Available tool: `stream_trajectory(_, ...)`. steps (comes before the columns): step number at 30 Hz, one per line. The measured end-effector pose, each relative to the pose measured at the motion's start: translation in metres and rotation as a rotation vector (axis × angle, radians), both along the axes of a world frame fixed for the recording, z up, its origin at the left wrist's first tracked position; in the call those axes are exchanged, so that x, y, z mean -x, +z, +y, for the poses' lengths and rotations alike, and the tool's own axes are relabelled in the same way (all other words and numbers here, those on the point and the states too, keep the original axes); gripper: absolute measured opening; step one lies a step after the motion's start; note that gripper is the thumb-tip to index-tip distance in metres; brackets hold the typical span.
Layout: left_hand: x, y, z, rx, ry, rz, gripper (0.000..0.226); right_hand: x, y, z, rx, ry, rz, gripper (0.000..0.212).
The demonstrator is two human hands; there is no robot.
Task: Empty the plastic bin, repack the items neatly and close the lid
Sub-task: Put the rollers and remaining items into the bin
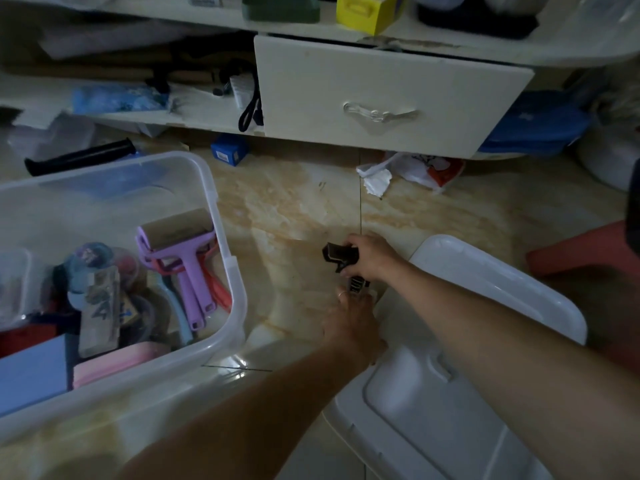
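Head view: right hand [372, 259] grips a black roller [339, 256] over the floor, left hand [349, 317] pinching its handle, likely setting it beside the still-full plastic bin [221, 271].

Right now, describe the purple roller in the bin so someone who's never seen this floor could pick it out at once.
Find the clear plastic bin standing open on the floor at left. Against its right-hand wall leans the purple roller, drum end up, handle pointing down into the clutter. It is the only lilac tool with a tan drum; a red-handled tool lies right beside it.
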State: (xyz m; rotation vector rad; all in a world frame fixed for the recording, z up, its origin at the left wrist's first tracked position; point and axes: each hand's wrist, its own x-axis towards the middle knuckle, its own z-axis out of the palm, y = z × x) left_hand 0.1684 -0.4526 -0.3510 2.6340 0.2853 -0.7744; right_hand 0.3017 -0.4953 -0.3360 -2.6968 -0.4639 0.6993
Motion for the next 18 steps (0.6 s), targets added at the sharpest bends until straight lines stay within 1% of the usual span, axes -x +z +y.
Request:
stream_trajectory(2,-0.004,0.000,-0.003,-0.026,-0.003,0.010,0.088,-0.001,-0.001,-0.002,-0.015,-0.016,-0.009,0.062)
stream_trajectory(6,-0.003,-0.003,-0.006,0.003,0.083,-0.083,0.056,-0.002,-0.003,-0.006,-0.035,-0.039,-0.012,0.062)
stream_trajectory(8,-0.002,-0.002,-0.004,-0.004,0.103,-0.082,0.049,-0.002,-0.002,-0.008,-0.040,-0.042,-0.015,0.063)
stream_trajectory(10,0.000,0.001,-0.003,0.040,0.167,-0.108,0.042,-0.002,0.001,-0.008,-0.047,-0.049,-0.012,0.063)
stream_trajectory(14,0.011,0.014,0.001,0.068,0.166,-0.228,0.042,-0.005,0.017,-0.001,-0.089,-0.049,0.003,0.061)
stream_trajectory(16,0.014,0.031,0.003,0.097,0.169,-0.247,0.046,-0.010,0.035,0.006,-0.160,-0.062,0.012,0.057)
stream_trajectory(18,0.015,0.053,0.005,0.178,0.184,-0.240,0.051,-0.017,0.063,0.016,-0.245,-0.093,0.006,0.055)
